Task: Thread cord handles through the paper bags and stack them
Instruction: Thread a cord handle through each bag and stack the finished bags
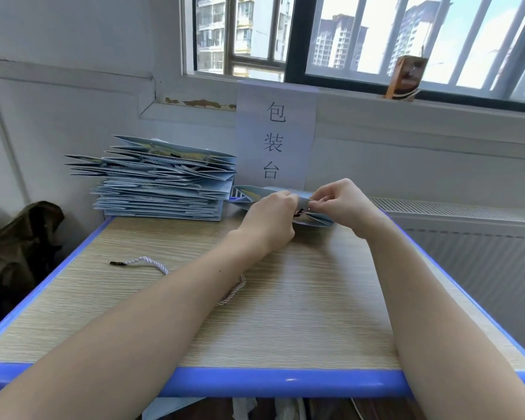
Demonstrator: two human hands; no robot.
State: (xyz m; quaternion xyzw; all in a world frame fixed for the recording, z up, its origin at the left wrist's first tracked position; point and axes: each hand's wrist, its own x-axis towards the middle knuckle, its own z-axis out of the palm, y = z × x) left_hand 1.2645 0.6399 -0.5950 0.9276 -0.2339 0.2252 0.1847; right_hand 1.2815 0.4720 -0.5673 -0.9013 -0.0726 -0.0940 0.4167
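A flat pale-blue paper bag [252,194] lies at the far middle of the table, its top edge lifted between my hands. My left hand [270,218] grips a black cord tip at the bag's edge. My right hand [338,201] pinches the bag's rim right beside it. A white twisted cord [152,263] with a black tip lies on the table to the left and runs under my left forearm. A tall stack of finished blue bags [161,183] with cord handles stands at the far left.
The wood-grain table [300,313] has a blue rim. A paper sign [275,137] hangs on the wall behind the bag. A radiator [467,237] stands to the right, a dark jacket [19,237] to the left, a small brown carton [406,77] on the windowsill.
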